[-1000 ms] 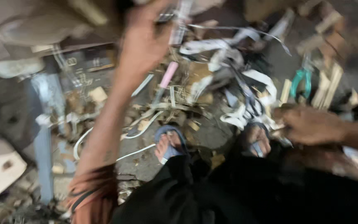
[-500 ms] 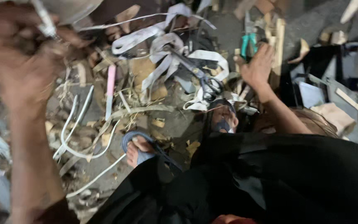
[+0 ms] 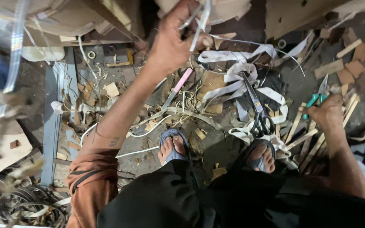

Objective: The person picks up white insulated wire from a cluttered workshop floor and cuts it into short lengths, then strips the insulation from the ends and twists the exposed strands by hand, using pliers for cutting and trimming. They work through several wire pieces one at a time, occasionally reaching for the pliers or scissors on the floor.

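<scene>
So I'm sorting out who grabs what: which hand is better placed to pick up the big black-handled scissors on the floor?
Probably the right hand: it sits low beside the scissors, though its grip is on green-handled pliers. The left hand is raised farther away, holding thin pale strips.

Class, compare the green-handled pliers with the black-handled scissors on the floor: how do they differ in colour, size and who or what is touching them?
The green-handled pliers have bright green grips; the black-handled scissors have dark loops. The pliers look shorter, with a stubby nose; the scissors have long blades. The right hand grips the pliers, while the scissors lie untouched on white strips. Both are metal hand tools, tips pointing away from the person.
</scene>
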`<state>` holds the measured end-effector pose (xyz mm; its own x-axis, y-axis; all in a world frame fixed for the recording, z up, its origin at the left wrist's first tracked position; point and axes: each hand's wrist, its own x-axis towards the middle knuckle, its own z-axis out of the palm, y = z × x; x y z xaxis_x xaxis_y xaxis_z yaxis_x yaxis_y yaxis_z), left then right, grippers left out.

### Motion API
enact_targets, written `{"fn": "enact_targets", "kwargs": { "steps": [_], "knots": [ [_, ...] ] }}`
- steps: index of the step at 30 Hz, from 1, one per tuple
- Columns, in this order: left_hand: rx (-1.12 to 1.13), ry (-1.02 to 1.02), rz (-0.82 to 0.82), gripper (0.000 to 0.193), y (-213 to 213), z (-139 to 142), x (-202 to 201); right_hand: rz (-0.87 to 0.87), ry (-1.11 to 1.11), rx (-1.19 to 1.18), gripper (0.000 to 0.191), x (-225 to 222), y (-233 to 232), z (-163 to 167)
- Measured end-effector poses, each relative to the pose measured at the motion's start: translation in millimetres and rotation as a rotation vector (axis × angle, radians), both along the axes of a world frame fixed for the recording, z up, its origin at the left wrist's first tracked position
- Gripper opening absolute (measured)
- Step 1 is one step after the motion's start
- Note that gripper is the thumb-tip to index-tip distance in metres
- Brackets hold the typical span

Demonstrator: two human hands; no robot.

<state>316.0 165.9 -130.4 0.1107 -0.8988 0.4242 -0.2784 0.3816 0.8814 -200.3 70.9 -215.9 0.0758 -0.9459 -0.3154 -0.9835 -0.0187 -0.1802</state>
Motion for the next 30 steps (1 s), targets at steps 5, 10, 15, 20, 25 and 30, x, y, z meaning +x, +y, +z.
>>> {"fn": "enact_targets", "kwargs": {
  "steps": [5, 10, 15, 20, 25, 30],
  "knots": [
    [-0.088, 0.173, -0.129, 0.030, 1, 11, 2, 0.088, 0.162, 0.000, 0.103, 10, -14, -4],
    [0.040, 0.057, -0.128, 0.025, 8, 19, 15, 0.266, 0.144, -0.113, 0.069, 12, -11, -13],
    [0.024, 0.212, -0.157, 0.031, 11, 19, 9, 0.338, 0.178, -0.308, 0.029, -1, 16, -11],
    [-0.014, 0.082, -0.098, 0.028, 8, 17, 8, 0.223, -0.389, -0.380, 0.029, -13, 75, 34],
    [-0.015, 0.179, -0.109, 0.022, 0, 10, 4, -0.365, -1.092, 0.562, 0.059, 47, 109, 86],
    [0.064, 0.198, -0.063, 0.021, 1, 4, 1, -0.004, -1.202, 1.155, 0.034, 140, 105, 132]
  ]
}}
